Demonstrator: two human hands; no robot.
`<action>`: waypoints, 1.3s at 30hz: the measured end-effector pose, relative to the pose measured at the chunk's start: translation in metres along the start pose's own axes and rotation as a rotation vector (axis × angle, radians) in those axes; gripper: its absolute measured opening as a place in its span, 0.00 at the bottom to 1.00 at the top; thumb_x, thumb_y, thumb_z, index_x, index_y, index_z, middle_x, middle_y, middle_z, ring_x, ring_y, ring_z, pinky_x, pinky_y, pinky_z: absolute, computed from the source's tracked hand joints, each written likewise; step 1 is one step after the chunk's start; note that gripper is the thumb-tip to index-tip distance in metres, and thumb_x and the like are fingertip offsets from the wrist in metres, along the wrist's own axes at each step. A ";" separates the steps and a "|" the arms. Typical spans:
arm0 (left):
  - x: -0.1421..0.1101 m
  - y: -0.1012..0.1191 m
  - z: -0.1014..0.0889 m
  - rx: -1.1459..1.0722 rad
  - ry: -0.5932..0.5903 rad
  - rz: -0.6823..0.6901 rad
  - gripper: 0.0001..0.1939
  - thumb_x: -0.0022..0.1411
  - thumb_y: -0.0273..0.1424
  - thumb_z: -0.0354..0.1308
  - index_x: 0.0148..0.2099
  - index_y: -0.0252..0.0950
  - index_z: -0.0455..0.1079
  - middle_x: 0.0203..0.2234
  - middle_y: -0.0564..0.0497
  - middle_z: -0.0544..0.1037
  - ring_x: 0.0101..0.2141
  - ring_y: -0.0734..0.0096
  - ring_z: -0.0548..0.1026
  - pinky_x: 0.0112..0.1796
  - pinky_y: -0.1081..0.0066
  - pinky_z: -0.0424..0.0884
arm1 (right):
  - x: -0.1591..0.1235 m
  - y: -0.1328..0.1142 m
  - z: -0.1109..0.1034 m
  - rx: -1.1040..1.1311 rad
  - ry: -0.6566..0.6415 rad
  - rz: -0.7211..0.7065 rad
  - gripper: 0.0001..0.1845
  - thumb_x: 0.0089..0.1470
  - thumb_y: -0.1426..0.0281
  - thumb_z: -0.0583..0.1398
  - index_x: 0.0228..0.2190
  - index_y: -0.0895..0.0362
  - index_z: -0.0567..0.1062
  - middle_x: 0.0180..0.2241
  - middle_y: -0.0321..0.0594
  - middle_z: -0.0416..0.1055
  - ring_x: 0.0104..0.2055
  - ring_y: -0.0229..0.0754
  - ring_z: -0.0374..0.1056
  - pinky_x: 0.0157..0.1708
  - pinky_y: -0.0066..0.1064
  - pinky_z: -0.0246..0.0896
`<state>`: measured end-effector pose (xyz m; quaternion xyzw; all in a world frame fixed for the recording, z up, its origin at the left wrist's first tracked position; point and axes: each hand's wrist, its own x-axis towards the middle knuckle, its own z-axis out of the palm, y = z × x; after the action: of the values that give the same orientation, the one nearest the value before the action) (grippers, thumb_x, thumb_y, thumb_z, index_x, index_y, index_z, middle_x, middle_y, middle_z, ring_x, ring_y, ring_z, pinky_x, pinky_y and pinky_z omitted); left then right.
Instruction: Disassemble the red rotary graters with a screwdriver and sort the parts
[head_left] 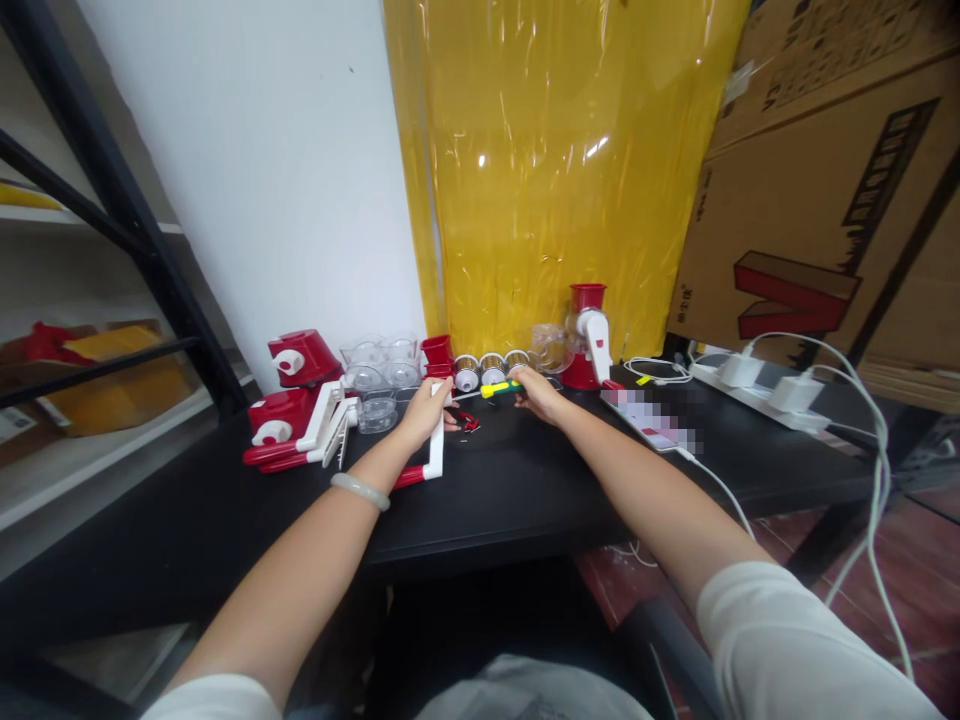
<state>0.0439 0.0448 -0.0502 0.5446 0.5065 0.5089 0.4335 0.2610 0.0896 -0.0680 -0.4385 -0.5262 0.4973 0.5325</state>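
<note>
My left hand (426, 414) is closed around the upper part of a white crank handle (436, 455), whose red grip (411, 477) points left near the table top. In my right hand (538, 396) is a yellow and green screwdriver (501, 389), its shaft directed left toward the crank handle's upper end. Whether the tip touches a screw there is too small to tell. Between my hands lie small red pieces (469, 422) with tiny screws among them. Behind, several metal grater drums (492, 369) stand in a row beside a red hopper piece (437, 355).
Red grater bodies (304, 357), clear plastic cups (382, 362) and more white crank handles (327, 425) sit at left. To the right are an assembled rotary grater (587, 340), a phone (646, 420) and a power strip (757, 390) with cables. A yellow curtain (562, 180) hangs behind.
</note>
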 end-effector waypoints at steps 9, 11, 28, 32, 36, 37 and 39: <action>0.003 -0.003 -0.002 -0.002 0.002 0.008 0.10 0.71 0.38 0.54 0.44 0.37 0.62 0.27 0.54 0.73 0.16 0.75 0.71 0.20 0.69 0.77 | 0.003 0.003 -0.007 -0.342 0.046 -0.211 0.23 0.61 0.51 0.53 0.24 0.54 0.67 0.13 0.30 0.57 0.16 0.36 0.57 0.21 0.29 0.52; 0.003 -0.004 -0.002 -0.002 0.000 0.008 0.10 0.71 0.39 0.55 0.44 0.37 0.62 0.26 0.54 0.73 0.16 0.75 0.71 0.20 0.69 0.77 | 0.004 0.004 -0.006 -0.303 0.036 -0.167 0.19 0.60 0.54 0.55 0.25 0.54 0.67 0.13 0.29 0.56 0.15 0.36 0.55 0.19 0.28 0.51; -0.004 0.004 0.002 0.002 -0.012 -0.001 0.10 0.72 0.39 0.53 0.45 0.37 0.63 0.26 0.53 0.73 0.16 0.77 0.69 0.21 0.72 0.76 | -0.001 0.001 0.002 0.099 -0.030 0.011 0.02 0.55 0.70 0.57 0.32 0.54 0.67 0.19 0.26 0.61 0.17 0.30 0.57 0.21 0.23 0.57; -0.003 0.003 0.001 -0.001 -0.010 0.004 0.10 0.72 0.39 0.53 0.45 0.37 0.63 0.26 0.53 0.73 0.15 0.77 0.69 0.20 0.72 0.76 | 0.005 0.006 -0.002 -0.117 -0.026 -0.024 0.14 0.63 0.59 0.53 0.30 0.54 0.66 0.14 0.30 0.62 0.14 0.33 0.59 0.18 0.24 0.54; 0.000 0.000 -0.001 -0.003 -0.002 -0.005 0.11 0.71 0.40 0.55 0.45 0.38 0.63 0.26 0.54 0.74 0.15 0.76 0.70 0.21 0.71 0.76 | 0.007 0.009 -0.005 -0.253 -0.022 -0.074 0.21 0.64 0.54 0.50 0.28 0.55 0.67 0.12 0.32 0.62 0.12 0.35 0.57 0.15 0.26 0.49; 0.001 -0.001 -0.001 -0.003 -0.002 -0.008 0.11 0.71 0.40 0.55 0.44 0.38 0.63 0.26 0.54 0.74 0.16 0.76 0.70 0.21 0.70 0.77 | 0.007 0.010 -0.006 -0.259 -0.015 -0.075 0.20 0.64 0.55 0.51 0.27 0.55 0.67 0.11 0.32 0.61 0.12 0.34 0.55 0.15 0.26 0.49; 0.002 -0.002 -0.001 -0.001 -0.003 -0.010 0.11 0.71 0.40 0.55 0.44 0.38 0.63 0.25 0.54 0.73 0.16 0.75 0.70 0.21 0.69 0.77 | 0.006 0.009 -0.005 -0.223 -0.013 -0.061 0.17 0.62 0.57 0.53 0.26 0.54 0.66 0.10 0.30 0.58 0.12 0.34 0.52 0.15 0.26 0.48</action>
<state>0.0428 0.0468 -0.0515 0.5425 0.5082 0.5062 0.4372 0.2655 0.0975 -0.0767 -0.4756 -0.5946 0.4221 0.4920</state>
